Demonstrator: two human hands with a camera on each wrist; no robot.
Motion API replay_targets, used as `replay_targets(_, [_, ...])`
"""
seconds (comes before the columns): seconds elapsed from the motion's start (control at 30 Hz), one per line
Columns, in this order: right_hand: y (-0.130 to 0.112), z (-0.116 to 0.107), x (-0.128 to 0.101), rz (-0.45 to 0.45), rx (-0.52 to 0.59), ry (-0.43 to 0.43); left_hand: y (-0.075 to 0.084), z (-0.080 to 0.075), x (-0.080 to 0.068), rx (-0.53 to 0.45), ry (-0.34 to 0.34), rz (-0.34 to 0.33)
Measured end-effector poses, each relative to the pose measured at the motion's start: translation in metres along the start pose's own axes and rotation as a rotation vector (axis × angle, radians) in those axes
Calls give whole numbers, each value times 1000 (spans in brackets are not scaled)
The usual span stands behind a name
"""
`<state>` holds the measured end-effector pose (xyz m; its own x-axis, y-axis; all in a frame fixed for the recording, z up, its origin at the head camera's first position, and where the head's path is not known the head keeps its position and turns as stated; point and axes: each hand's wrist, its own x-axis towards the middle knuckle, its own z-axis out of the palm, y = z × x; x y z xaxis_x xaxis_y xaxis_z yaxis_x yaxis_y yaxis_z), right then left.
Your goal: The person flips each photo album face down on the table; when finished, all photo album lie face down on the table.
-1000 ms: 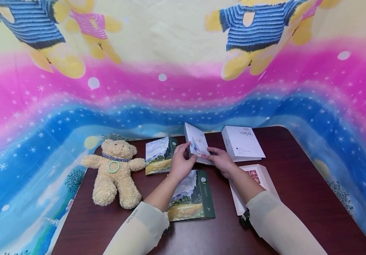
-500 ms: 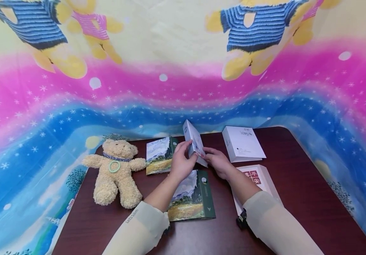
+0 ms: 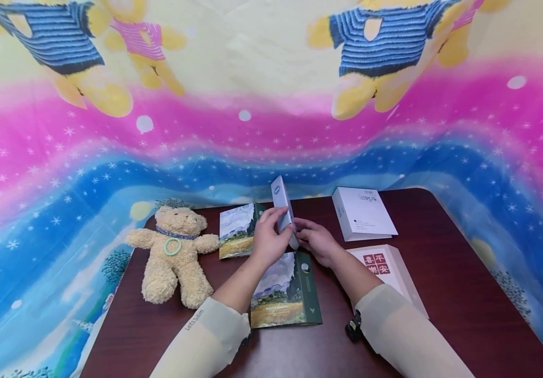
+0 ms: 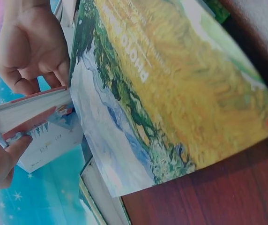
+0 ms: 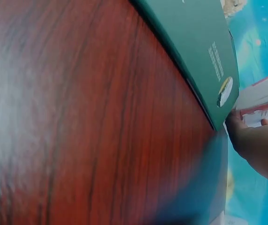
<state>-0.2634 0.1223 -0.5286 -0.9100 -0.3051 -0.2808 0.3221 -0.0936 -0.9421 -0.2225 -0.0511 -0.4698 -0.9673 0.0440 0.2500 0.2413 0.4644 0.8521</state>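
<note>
A thin white book (image 3: 281, 206) stands almost on edge at the middle of the dark red table (image 3: 460, 294), and both hands hold it. My left hand (image 3: 277, 224) grips its left face, fingers curled over the top edge. My right hand (image 3: 305, 232) pinches its lower right side. The left wrist view has the white book (image 4: 40, 129) between my left thumb (image 4: 5, 157) and my right hand (image 4: 31, 47). In the right wrist view my right hand (image 5: 260, 140) touches the book's page edge (image 5: 265, 91).
A green photo album (image 3: 285, 291) lies just before the hands, and a second album (image 3: 236, 231) lies behind left. A teddy bear (image 3: 174, 252) sits at the left. A white box (image 3: 363, 212) and a white book with red characters (image 3: 387, 275) lie at the right. A colourful cloth hangs behind.
The white book has been tipped up from a slanted, face-up lie to nearly on edge and has shifted slightly left. Both hands kept hold and closed in around it.
</note>
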Motion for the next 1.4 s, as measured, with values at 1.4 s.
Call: replay_targets(1.4, [-57,3,-25,-178,-144,-54,-3,5,1,-138,-16,-79])
